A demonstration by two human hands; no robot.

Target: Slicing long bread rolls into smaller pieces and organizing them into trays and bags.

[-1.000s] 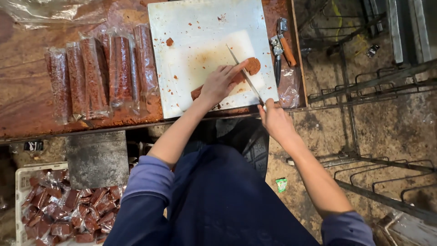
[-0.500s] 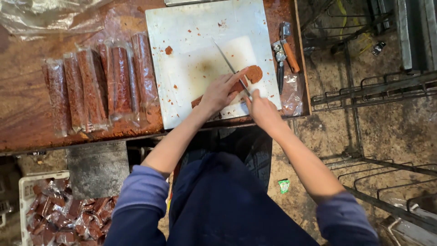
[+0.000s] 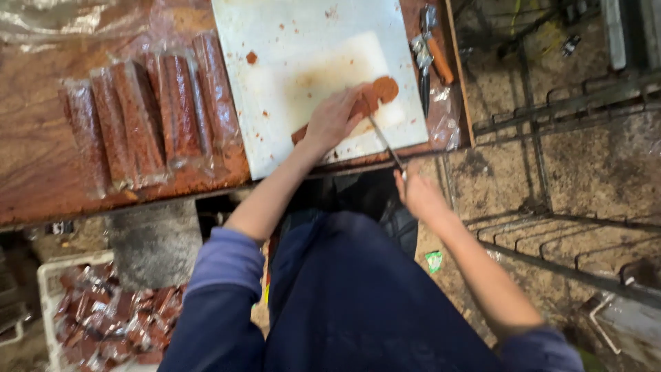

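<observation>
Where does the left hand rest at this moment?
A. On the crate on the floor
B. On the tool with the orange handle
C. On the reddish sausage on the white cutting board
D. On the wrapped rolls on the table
C: the left hand presses on the reddish sausage that lies on the white cutting board, while the right hand holds the knife.

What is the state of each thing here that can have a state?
Left hand: pressing on the sausage log.
Sausage log: unwrapped, lying on the white cutting board, cut end showing.
Right hand: gripping the knife, blade at the log.
Wrapped sausages: sealed, side by side on the table.
</observation>
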